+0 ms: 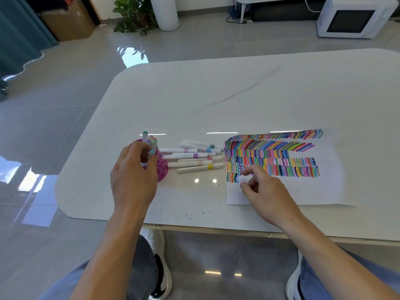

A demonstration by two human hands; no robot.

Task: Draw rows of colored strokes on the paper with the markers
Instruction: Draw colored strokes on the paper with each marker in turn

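Observation:
A white sheet of paper (303, 189) lies on the table at the right, its upper part filled with rows of colored strokes (270, 156). My right hand (266, 191) hovers over the paper's lower left corner, fingers loosely curled, holding nothing. A pink holder (162, 167) with several upright markers (151, 141) stands left of centre. My left hand (134, 172) is at the holder, its fingers closed around a marker with a light blue cap (152, 153). Several white markers (194, 159) lie loose between the holder and the paper.
The white table (216, 94) has a rounded left corner and small ink spots (194, 214) near its front edge. Beyond it are a glossy floor, a potted plant (134, 16), a cardboard box (69, 20) and a microwave (355, 17). My knees and shoes show below the table.

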